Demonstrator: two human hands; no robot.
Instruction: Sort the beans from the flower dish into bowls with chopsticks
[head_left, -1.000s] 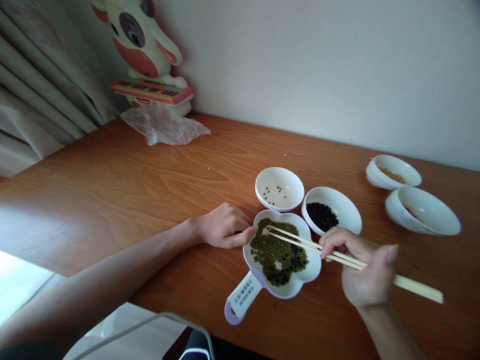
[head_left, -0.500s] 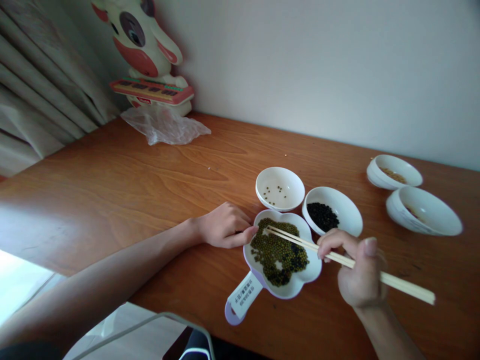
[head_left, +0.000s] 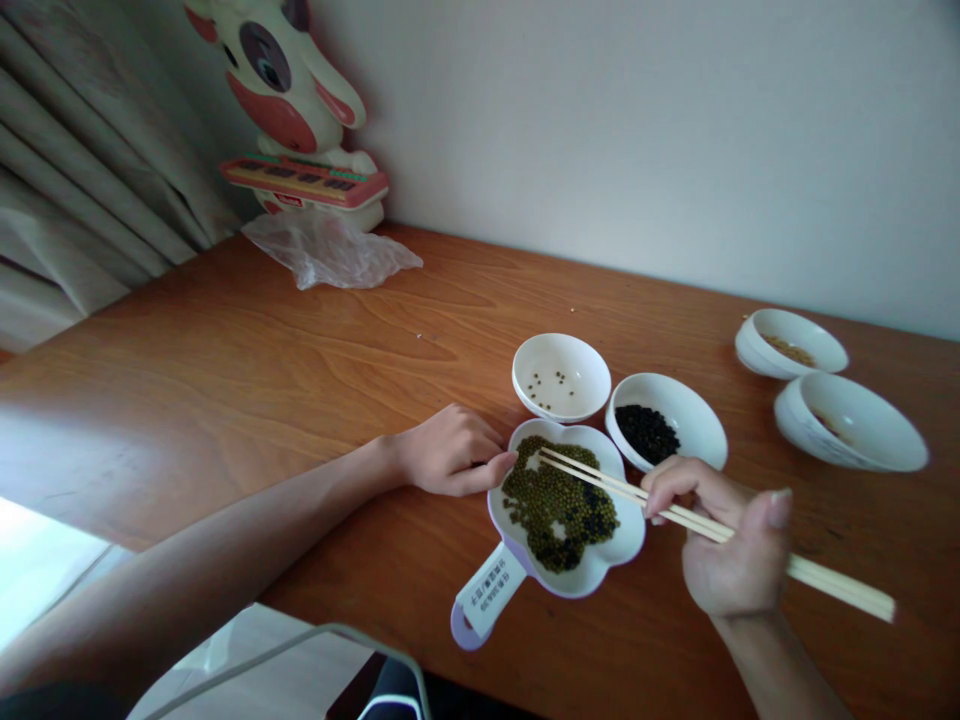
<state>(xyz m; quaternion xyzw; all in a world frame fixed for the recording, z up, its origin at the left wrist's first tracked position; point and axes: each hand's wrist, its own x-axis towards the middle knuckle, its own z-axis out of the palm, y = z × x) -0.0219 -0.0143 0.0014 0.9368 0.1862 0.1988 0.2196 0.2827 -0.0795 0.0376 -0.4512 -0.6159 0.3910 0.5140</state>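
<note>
My right hand (head_left: 739, 550) grips a pair of light wooden chopsticks (head_left: 697, 522). Their tips, slightly apart, reach over the green beans (head_left: 551, 490) in a white flower-shaped dish (head_left: 628, 548); I cannot make out a bean between them. Some black beans (head_left: 600, 510) lie mixed in at the dish's right and lower parts. My left hand (head_left: 454, 450) is closed at the dish's left edge, thumb on the rim, other fingers partly hidden. Behind the dish, a white bowl (head_left: 592, 365) holds several green beans. Beside it, another white bowl (head_left: 701, 430) contains a heap of black beans.
To the right stand a bowl (head_left: 825, 345) with yellowish grains and a bowl (head_left: 885, 420) with a few brownish bits. A clear plastic bag (head_left: 334, 255) lies before a cow-shaped toy keyboard (head_left: 307, 185) at the back left. The dish's labelled handle (head_left: 487, 595) points toward me.
My right hand and the chopsticks have shifted slightly right, with the rear ends swinging outward and down. The tips have moved a little right over the beans. My left hand stays put.
</note>
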